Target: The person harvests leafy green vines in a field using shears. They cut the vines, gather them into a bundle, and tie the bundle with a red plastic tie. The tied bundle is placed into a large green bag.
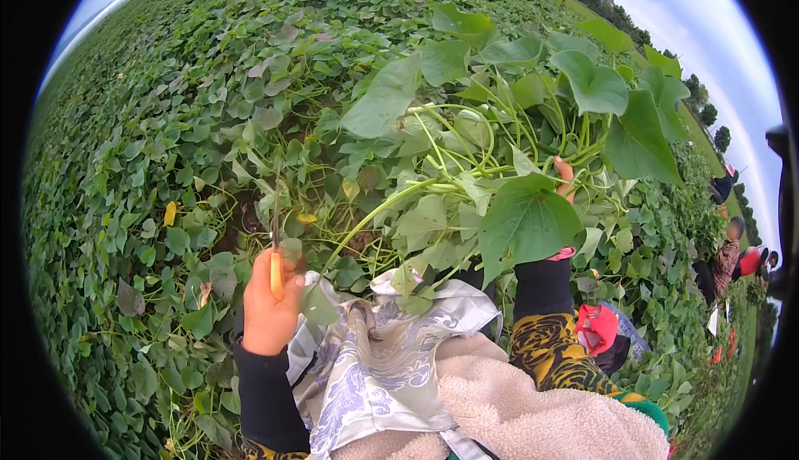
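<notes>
My left hand [268, 310] is closed around the orange handle of a cutting tool [276, 272]. Its thin blade points up and away from me; motion blur hides whether it is a knife or scissors. My right hand [564, 180], mostly hidden by a large leaf, grips a bundle of cut sweet potato vines [462, 179]. Broad heart-shaped leaves fan out above that hand, and the pale stem ends point left. One long stem [374, 213] slants down from the bundle towards my left hand. Below the hands, a patterned silvery cloth apron [381, 372] covers my lap.
Dense sweet potato vines [156, 179] surround me, with some soil [243, 213] showing ahead. A red cap-like item [596, 329] lies beside my right forearm, near a blue bundle [633, 335]. Other people [726, 263] are among the plants at far right.
</notes>
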`<act>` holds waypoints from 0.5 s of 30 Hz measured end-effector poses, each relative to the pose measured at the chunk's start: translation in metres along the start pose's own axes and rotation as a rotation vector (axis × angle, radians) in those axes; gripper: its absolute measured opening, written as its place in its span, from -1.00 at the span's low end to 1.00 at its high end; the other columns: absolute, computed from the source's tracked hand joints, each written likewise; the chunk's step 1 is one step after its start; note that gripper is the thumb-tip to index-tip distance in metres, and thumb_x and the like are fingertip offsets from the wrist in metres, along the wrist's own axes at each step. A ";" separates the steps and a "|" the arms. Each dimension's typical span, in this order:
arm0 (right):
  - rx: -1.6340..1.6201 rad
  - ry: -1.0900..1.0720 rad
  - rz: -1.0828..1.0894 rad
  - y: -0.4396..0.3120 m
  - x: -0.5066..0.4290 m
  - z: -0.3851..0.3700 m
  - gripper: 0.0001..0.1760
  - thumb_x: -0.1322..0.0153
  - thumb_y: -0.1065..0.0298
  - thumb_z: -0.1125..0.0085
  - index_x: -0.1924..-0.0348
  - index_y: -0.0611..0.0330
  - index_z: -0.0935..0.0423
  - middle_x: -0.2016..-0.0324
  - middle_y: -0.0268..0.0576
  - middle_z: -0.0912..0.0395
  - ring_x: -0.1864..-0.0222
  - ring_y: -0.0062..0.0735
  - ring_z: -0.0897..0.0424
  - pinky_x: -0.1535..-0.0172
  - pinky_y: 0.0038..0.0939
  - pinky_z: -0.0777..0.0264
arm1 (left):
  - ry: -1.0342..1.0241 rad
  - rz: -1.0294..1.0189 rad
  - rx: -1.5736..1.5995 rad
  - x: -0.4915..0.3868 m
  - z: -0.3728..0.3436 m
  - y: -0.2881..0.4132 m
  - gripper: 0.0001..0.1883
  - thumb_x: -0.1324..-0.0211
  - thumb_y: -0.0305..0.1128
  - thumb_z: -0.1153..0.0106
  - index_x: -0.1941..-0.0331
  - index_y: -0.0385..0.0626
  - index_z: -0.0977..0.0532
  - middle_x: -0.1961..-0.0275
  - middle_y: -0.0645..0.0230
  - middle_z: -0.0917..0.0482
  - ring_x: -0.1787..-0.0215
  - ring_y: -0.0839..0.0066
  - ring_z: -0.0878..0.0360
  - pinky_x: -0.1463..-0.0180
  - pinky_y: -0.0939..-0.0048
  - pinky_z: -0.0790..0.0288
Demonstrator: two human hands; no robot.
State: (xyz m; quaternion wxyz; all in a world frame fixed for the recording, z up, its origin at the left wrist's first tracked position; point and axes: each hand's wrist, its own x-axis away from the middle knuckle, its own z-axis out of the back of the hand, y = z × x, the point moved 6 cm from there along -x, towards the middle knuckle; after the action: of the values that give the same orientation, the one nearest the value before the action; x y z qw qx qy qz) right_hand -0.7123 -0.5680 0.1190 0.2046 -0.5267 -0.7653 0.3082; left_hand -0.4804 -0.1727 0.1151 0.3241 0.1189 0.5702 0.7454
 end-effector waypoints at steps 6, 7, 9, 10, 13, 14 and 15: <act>0.526 -0.131 0.740 -0.038 0.014 0.029 -0.43 -0.31 0.03 -0.12 -0.01 0.29 -0.32 0.11 -0.09 -0.44 0.13 -0.25 -0.50 0.09 -0.29 -0.47 | 0.307 -0.027 0.638 0.015 0.013 0.030 -0.50 -0.17 -0.43 -0.06 -0.17 -0.26 -0.19 0.07 0.24 -0.46 0.03 0.45 -0.45 -0.05 0.45 -0.31; 0.360 -0.080 0.560 -0.033 0.010 0.040 -0.44 -0.31 0.04 -0.12 -0.01 0.29 -0.32 0.12 -0.09 -0.44 0.14 -0.25 -0.50 0.09 -0.28 -0.47 | 0.532 -0.028 0.673 0.014 0.035 0.030 -0.52 -0.21 -0.37 -0.02 -0.16 -0.26 -0.18 0.06 0.21 -0.45 0.04 0.42 -0.45 -0.03 0.42 -0.34; 0.132 0.015 0.345 -0.025 0.005 0.049 -0.46 -0.31 0.06 -0.12 0.01 0.29 -0.33 0.14 -0.09 -0.45 0.16 -0.25 -0.51 0.09 -0.28 -0.48 | 0.692 -0.169 0.616 0.023 0.058 0.046 -0.53 -0.21 -0.38 0.01 -0.17 -0.26 -0.17 0.05 0.17 -0.43 0.08 0.41 -0.44 -0.06 0.39 -0.34; 0.079 0.029 0.297 -0.023 0.003 0.046 -0.47 -0.31 0.07 -0.12 0.01 0.29 -0.34 0.14 -0.09 -0.46 0.16 -0.24 -0.51 0.10 -0.28 -0.48 | 0.544 -0.178 0.509 0.020 0.051 0.054 -0.52 -0.19 -0.40 0.00 -0.17 -0.26 -0.17 0.06 0.18 -0.44 0.09 0.43 -0.44 -0.06 0.40 -0.33; 0.029 0.040 0.186 -0.013 0.003 0.032 -0.50 -0.31 0.09 -0.11 0.04 0.28 -0.36 0.17 -0.08 -0.47 0.19 -0.24 -0.53 0.11 -0.28 -0.49 | -0.121 -0.201 0.095 0.027 -0.019 0.070 -0.48 -0.10 -0.47 -0.08 -0.16 -0.26 -0.20 0.17 0.17 -0.50 0.17 0.37 -0.49 0.07 0.38 -0.36; 0.016 0.036 0.165 -0.010 0.005 0.027 -0.51 -0.31 0.10 -0.11 0.04 0.28 -0.36 0.17 -0.08 -0.48 0.20 -0.24 -0.53 0.11 -0.28 -0.49 | -0.298 -0.185 0.051 0.025 -0.050 0.066 -0.49 -0.08 -0.47 -0.08 -0.13 -0.25 -0.21 0.17 0.05 -0.50 0.17 0.14 -0.52 0.10 0.30 -0.39; 0.016 0.031 0.143 -0.004 0.011 0.025 -0.52 -0.30 0.11 -0.11 0.05 0.28 -0.37 0.18 -0.08 -0.48 0.20 -0.24 -0.53 0.11 -0.28 -0.49 | -0.391 -0.146 0.011 0.020 -0.074 0.059 -0.51 -0.04 -0.48 -0.09 -0.08 -0.26 -0.23 0.13 -0.07 -0.48 0.13 -0.05 -0.48 0.09 0.21 -0.39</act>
State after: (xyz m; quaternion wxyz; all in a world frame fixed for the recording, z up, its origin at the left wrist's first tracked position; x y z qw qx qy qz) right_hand -0.7346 -0.5652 0.1032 0.1980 -0.5834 -0.7199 0.3198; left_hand -0.5566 -0.2260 0.1419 0.4812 0.2216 0.5076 0.6795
